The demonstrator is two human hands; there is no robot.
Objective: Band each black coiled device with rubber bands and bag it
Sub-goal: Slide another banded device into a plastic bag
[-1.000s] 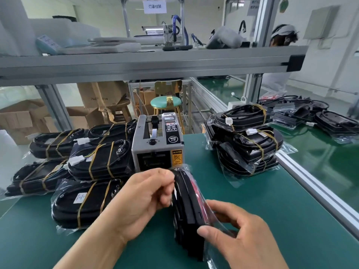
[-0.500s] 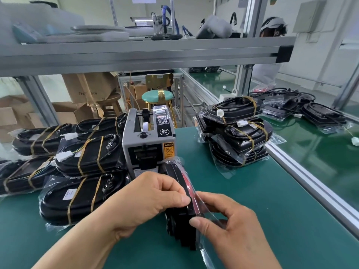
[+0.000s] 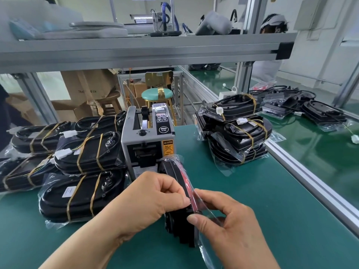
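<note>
A flat table [image 3: 262, 200] covered in a smooth green mat fills the lower view, with a ribbed aluminium shelf beam [image 3: 136, 53] crossing above it. On the table's left lies a pile of bagged devices [image 3: 85, 193], long rounded black shells with coiled cable on top, each crossed by two tan rubber bands [image 3: 99, 148] and wrapped in crinkled clear film. To the right, well apart from the pile, stands a stack of the same bagged devices [image 3: 239, 136], also banded. Between the two sits a boxy grey tape dispenser [image 3: 147, 140] with a black panel and an orange caution label.

Just in front of the dispenser, one black device [image 3: 180, 230] stands on its edge on the mat, its lower end ridged, a red strip along its right side. A clear plastic bag [image 3: 203, 249] surrounds it, glossy and loose. The left hand [image 3: 149, 202] is curled, its fingertips pinching the top edge of the device. The right hand [image 3: 235, 232] pinches the bag's film between thumb and fingers, right beside the device.

Behind the dispenser stands a round teal stool [image 3: 157, 93] with gold legs.
</note>
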